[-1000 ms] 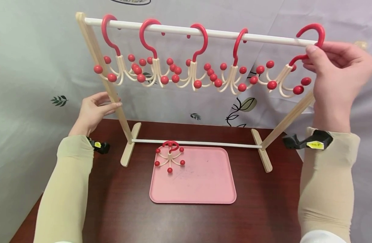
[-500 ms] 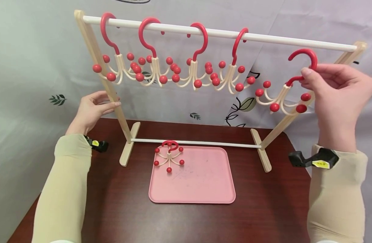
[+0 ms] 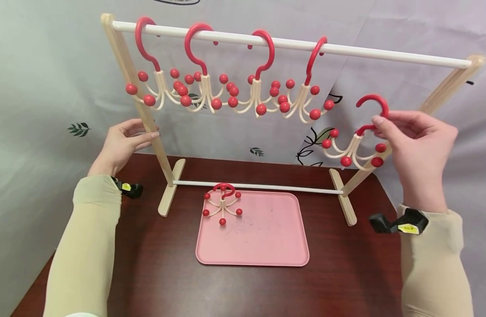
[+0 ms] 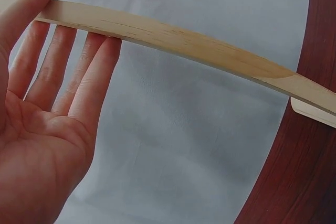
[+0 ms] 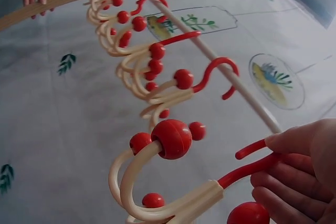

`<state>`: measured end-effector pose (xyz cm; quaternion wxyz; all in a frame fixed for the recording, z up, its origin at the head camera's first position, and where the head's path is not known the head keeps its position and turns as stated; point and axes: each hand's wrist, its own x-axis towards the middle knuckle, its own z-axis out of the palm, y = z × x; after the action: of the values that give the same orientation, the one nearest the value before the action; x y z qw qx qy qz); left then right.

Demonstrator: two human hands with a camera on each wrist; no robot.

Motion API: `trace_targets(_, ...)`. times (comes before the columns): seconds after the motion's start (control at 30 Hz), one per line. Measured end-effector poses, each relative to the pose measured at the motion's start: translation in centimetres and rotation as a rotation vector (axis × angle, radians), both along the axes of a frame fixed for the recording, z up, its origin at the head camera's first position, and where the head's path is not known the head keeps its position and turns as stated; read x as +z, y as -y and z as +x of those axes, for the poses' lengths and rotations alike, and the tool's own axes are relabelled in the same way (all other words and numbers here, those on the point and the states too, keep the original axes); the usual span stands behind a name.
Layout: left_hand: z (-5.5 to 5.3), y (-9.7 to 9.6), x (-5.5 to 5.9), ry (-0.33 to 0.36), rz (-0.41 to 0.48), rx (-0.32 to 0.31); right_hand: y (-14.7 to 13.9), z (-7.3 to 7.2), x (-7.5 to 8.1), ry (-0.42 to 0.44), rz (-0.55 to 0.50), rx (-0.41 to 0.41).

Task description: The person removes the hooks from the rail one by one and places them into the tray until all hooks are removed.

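My right hand (image 3: 421,145) pinches the red hook of a multi-arm hanger (image 3: 355,141) with cream arms and red ball tips. This hanger is off the rail, below its right part. In the right wrist view, thumb and fingers hold the hook (image 5: 252,170). My left hand (image 3: 121,143) grips the rack's left wooden post (image 3: 149,119), thumb on one side and fingers on the other, as the left wrist view shows on the post (image 4: 173,40). Several like hangers (image 3: 205,83) hang from the white rail (image 3: 290,44). Another hanger (image 3: 222,204) stands on the pink tray (image 3: 262,237).
The rack's right post (image 3: 445,92) rises behind my right hand. A lower white bar (image 3: 262,188) joins the wooden feet (image 3: 343,198), just behind the tray. All stand on a dark red-brown table (image 3: 167,264), with a printed pale cloth (image 3: 235,141) behind.
My right hand has carried its hanger down from the right end of the rail and then leftward. The left hand keeps its grip on the post.
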<state>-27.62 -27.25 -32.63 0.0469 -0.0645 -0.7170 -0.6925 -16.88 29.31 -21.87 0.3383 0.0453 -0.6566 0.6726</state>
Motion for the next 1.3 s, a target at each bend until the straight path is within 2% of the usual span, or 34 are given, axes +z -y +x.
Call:
trace_targets(0.13,-0.1,0.1,-0.1,-0.003,0.007,-0.003,0.3,-0.2,-2.0,0.068,0.038,0.043)
trace_targets(0.27,-0.1,0.1,0.0,-0.007,-0.011,-0.007,0.7,-0.2,-3.8,0.140,0.131,0.040)
trace_targets(0.4,-0.1,0.0,-0.1,-0.016,-0.006,-0.015,1.1,-0.1,-5.4,0.189,0.222,0.047)
trace_targets(0.73,-0.1,-0.1,-0.2,-0.025,-0.015,-0.003,2.4,0.3,-9.5,0.285,0.345,0.140)
trace_targets(0.97,0.0,-0.2,-0.2,-0.030,-0.037,0.005,3.7,0.4,-12.1,0.316,0.357,0.251)
trace_targets(1.3,0.1,-0.3,-0.1,-0.042,-0.044,0.008,5.8,0.3,-15.5,0.388,0.374,0.335)
